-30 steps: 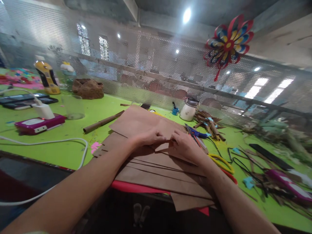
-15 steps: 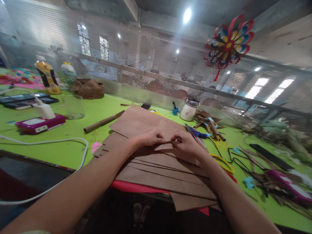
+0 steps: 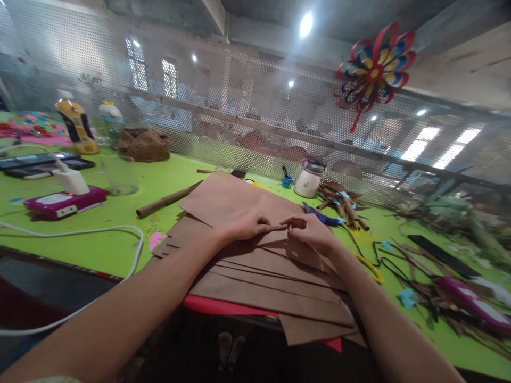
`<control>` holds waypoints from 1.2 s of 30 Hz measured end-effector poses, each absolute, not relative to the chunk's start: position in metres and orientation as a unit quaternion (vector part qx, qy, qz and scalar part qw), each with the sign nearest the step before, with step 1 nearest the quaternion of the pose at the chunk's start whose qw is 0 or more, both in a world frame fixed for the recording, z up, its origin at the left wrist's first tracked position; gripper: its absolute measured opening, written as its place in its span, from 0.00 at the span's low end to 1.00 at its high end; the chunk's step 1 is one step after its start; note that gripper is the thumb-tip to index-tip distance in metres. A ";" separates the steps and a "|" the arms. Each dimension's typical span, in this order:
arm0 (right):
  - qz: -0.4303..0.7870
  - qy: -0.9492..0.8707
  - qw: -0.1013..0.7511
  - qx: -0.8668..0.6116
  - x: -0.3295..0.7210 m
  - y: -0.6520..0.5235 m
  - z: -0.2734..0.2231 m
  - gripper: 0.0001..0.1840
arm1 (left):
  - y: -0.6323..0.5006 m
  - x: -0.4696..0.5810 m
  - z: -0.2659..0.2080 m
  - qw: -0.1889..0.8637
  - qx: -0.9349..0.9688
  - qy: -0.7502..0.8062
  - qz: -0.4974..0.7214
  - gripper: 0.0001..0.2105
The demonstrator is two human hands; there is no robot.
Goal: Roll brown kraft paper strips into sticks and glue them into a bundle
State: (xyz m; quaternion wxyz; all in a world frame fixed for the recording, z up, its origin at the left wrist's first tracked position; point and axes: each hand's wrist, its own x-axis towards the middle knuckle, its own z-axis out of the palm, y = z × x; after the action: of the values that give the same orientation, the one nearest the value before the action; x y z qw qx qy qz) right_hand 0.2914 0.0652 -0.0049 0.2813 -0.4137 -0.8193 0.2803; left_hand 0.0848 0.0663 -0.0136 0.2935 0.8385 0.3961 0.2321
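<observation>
A thin strip of brown paper (image 3: 278, 228) spans the short gap between my hands, above a stack of brown paper sheets (image 3: 271, 293). My left hand (image 3: 248, 224) is closed, pinching the strip's left end between thumb and fingers. At its right end, my right hand (image 3: 309, 232) has thumb and index fingertips on the strip, the other fingers curled. Several long cuts run across the lower sheets, and short slits show at the stack's left edge. Red paper (image 3: 227, 306) sticks out from underneath. Blue-handled pliers (image 3: 325, 217) lie just beyond my right hand.
Left on the green table (image 3: 167, 175) are a clear cup (image 3: 121, 176), a purple power strip (image 3: 66, 203), a white cable (image 3: 112, 229) and a rolled brown tube (image 3: 170, 199). A white jar (image 3: 309, 180) stands at the back. Black cord (image 3: 393, 264) and paper scraps lie right.
My right hand has shifted slightly right and its fingers have opened a little along the strip. More of the strip shows between the hands. My left hand stays nearly still.
</observation>
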 end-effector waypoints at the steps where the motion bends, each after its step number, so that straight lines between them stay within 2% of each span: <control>1: 0.289 -0.813 0.281 -0.420 0.291 0.064 -0.003 0.16 | 0.066 0.085 -0.013 0.287 0.841 0.393 0.236 0.17; 6: 0.286 -0.808 0.297 -0.421 0.288 0.063 -0.003 0.12 | 0.062 0.088 -0.012 0.245 0.855 0.383 0.250 0.17; 21: 0.335 -0.765 0.377 -0.401 0.294 0.072 -0.012 0.11 | 0.061 0.093 -0.015 0.154 0.873 0.381 0.261 0.15; 25: 0.305 -0.787 0.363 -0.396 0.295 0.073 -0.012 0.13 | 0.060 0.094 -0.017 0.116 0.875 0.394 0.255 0.17; 36: 0.283 -0.822 0.317 -0.380 0.294 0.069 -0.012 0.18 | 0.065 0.095 -0.024 0.159 0.877 0.377 0.253 0.19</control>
State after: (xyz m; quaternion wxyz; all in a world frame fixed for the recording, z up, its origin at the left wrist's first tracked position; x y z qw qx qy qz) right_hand 0.2943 0.0692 -0.0116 0.3169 -0.3799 -0.8216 0.2831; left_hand 0.0950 0.0653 -0.0238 0.1590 0.8767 0.3772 0.2529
